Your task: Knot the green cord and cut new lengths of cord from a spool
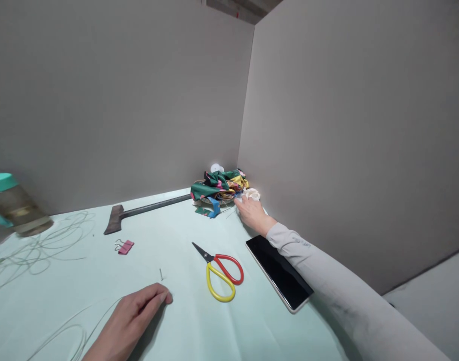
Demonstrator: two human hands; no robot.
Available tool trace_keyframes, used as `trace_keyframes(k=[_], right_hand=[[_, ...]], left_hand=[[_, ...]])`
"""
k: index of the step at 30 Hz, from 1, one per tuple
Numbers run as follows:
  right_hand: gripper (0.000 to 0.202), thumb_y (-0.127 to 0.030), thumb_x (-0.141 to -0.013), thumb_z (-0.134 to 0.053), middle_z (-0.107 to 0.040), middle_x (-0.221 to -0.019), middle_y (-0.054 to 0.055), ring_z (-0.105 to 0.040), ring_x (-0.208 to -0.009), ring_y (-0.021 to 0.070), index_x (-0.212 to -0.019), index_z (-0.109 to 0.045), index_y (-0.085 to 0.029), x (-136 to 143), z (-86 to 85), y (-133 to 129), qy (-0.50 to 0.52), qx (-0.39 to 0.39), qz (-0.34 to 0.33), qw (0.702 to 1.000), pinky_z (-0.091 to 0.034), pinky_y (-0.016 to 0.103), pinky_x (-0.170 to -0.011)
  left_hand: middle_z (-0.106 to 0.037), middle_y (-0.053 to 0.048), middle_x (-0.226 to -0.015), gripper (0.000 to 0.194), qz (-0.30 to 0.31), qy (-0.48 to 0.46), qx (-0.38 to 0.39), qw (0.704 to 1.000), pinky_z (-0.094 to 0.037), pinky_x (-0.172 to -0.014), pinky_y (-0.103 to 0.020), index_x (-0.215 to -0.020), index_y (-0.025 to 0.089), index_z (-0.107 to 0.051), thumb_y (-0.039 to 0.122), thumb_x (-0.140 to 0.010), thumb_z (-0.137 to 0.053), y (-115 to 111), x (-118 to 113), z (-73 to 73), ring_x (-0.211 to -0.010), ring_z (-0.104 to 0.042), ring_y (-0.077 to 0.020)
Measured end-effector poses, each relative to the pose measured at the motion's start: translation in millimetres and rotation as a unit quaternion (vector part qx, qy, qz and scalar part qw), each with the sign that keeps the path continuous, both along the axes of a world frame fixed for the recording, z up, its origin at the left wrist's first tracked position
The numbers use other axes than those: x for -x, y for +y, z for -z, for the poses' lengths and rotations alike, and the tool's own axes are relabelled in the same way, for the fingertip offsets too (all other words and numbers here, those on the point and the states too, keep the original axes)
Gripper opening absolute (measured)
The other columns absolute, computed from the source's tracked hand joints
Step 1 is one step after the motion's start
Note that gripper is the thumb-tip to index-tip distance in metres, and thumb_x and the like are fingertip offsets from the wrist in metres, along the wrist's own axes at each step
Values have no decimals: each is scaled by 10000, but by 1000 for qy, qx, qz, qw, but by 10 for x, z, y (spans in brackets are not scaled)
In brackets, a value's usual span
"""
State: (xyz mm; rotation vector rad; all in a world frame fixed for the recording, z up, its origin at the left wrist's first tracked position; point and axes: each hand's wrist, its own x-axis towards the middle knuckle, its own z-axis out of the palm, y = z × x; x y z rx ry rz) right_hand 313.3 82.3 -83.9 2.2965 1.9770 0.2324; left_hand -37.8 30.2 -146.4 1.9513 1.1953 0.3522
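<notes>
My left hand (pixel 139 313) rests on the pale green table cover at the lower left, fingers curled closed; whether anything is inside is hidden. A small nail (pixel 161 274) stands just beyond its fingertips. My right hand (pixel 252 213) reaches to the far corner, its fingers at a crumpled white piece (pixel 252 193) beside a heap of colourful cloth (pixel 217 184). What those fingers grip, if anything, is too small to make out. Scissors with red and yellow handles (pixel 220 276) lie between the hands, and a black-screened phone (pixel 278 273) lies under the right forearm.
A hammer-like tool (pixel 154 205) lies along the back, its handle reaching the cloth. Nearer are a pink binder clip (pixel 125 247) and loose thin line (pixel 44 248). A teal-lidded jug (pixel 16 205) stands far left. Grey panels (pixel 120 100) enclose the back and right.
</notes>
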Motion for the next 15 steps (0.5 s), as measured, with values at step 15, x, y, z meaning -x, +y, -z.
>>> trace_keyframes(k=[15], right_hand=[[403, -371, -1008, -653, -642, -1345, 114, -672, -1153, 257, -1359, -603, -179, -513, -74, 9, 30, -33, 34, 998, -595, 483, -968]], left_hand=[[-757, -55, -921, 497, 0, 9, 16, 1000, -496, -819, -336, -872, 242, -696, 623, -961, -389, 15, -22, -7, -922, -679, -296]])
